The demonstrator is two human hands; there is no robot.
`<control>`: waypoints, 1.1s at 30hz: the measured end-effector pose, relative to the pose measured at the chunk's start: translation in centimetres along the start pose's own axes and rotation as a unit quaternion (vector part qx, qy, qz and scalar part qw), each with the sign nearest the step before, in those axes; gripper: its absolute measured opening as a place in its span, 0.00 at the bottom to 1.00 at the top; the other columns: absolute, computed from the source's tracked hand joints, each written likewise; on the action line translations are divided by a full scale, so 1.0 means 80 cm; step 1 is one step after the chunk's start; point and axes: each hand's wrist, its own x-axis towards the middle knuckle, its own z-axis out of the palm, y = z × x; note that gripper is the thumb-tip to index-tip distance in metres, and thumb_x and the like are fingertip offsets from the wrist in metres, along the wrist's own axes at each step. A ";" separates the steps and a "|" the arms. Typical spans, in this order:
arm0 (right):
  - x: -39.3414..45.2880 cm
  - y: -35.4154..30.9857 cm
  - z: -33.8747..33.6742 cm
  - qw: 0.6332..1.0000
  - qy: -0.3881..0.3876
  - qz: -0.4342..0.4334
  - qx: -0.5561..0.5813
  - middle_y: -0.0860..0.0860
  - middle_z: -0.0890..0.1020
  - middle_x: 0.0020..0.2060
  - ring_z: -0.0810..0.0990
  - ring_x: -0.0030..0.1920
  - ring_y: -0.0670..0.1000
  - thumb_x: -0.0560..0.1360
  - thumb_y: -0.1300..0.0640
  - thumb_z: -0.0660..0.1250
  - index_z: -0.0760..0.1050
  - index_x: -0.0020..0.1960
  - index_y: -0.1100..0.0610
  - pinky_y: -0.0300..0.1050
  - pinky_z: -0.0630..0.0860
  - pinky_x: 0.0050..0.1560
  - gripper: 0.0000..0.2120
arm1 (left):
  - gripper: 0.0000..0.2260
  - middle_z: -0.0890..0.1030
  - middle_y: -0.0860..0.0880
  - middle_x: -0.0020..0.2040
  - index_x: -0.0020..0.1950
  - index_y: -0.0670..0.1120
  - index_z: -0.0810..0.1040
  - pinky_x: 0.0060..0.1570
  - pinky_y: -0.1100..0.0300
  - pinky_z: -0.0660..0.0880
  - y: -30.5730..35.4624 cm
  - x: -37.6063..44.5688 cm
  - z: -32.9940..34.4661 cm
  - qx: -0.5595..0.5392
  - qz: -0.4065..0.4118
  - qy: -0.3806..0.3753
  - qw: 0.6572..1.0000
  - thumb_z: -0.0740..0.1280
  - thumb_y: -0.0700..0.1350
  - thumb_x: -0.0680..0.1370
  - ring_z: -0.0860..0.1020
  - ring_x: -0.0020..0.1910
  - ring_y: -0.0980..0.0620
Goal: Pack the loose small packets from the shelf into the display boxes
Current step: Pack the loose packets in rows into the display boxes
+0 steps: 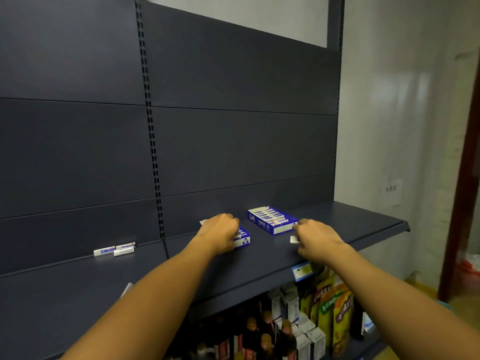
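While hands [262, 235] flank boxes [272, 220]; loose packets [115, 250] lie well left

Two display boxes [272, 220] sit mid-shelf [78, 294], three loose packets [114, 249] well to their left.

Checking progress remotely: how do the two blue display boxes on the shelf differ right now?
The far box stands fully in view with packets in rows; the near box is mostly hidden behind the left hand. The far box sits further back and right. Both are blue and white, lying on the shelf.
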 end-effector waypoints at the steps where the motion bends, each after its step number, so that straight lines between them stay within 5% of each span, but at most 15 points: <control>1: -0.002 0.011 0.000 1.000 0.000 -0.002 0.004 0.53 0.76 0.61 0.78 0.58 0.54 0.77 0.54 0.67 0.75 0.63 0.56 0.46 0.76 0.51 0.15 | 0.16 0.77 0.44 0.63 0.63 0.44 0.75 0.53 0.53 0.75 0.009 0.003 -0.004 0.002 -0.004 0.000 1.000 0.71 0.48 0.78 0.77 0.61 0.45; 6: -0.010 0.063 -0.001 1.000 -0.003 -0.016 0.024 0.53 0.75 0.60 0.77 0.58 0.54 0.77 0.54 0.69 0.74 0.64 0.57 0.44 0.72 0.47 0.17 | 0.17 0.77 0.45 0.60 0.63 0.44 0.76 0.50 0.52 0.78 0.054 0.020 -0.017 0.016 -0.031 0.006 0.999 0.70 0.48 0.77 0.78 0.55 0.45; 12: -0.011 0.110 0.009 0.999 -0.015 -0.040 0.024 0.52 0.75 0.58 0.77 0.56 0.54 0.77 0.54 0.69 0.76 0.63 0.55 0.46 0.76 0.51 0.16 | 0.14 0.78 0.46 0.58 0.61 0.44 0.77 0.41 0.56 0.69 0.100 0.038 -0.018 0.021 -0.050 0.029 0.998 0.69 0.45 0.76 0.78 0.53 0.46; 21: 0.024 0.133 0.023 0.996 -0.011 -0.073 0.041 0.53 0.74 0.60 0.76 0.57 0.54 0.79 0.55 0.68 0.74 0.65 0.56 0.43 0.72 0.48 0.16 | 0.15 0.76 0.47 0.59 0.63 0.47 0.78 0.44 0.58 0.71 0.107 0.070 -0.007 0.000 -0.061 0.019 0.998 0.70 0.45 0.77 0.77 0.54 0.47; 25: 0.048 0.138 0.036 0.995 -0.005 -0.095 0.043 0.54 0.74 0.61 0.76 0.59 0.54 0.80 0.55 0.67 0.73 0.67 0.58 0.43 0.70 0.47 0.17 | 0.15 0.76 0.47 0.60 0.64 0.47 0.78 0.54 0.53 0.78 0.096 0.094 0.005 -0.007 -0.065 0.012 0.998 0.71 0.46 0.77 0.78 0.55 0.48; 33: 0.118 0.147 0.045 0.987 0.005 -0.156 0.050 0.53 0.75 0.63 0.76 0.61 0.52 0.80 0.52 0.67 0.71 0.69 0.55 0.45 0.77 0.55 0.19 | 0.15 0.76 0.48 0.60 0.64 0.48 0.77 0.52 0.58 0.77 0.062 0.157 0.034 -0.020 -0.071 0.016 0.997 0.70 0.47 0.78 0.77 0.54 0.50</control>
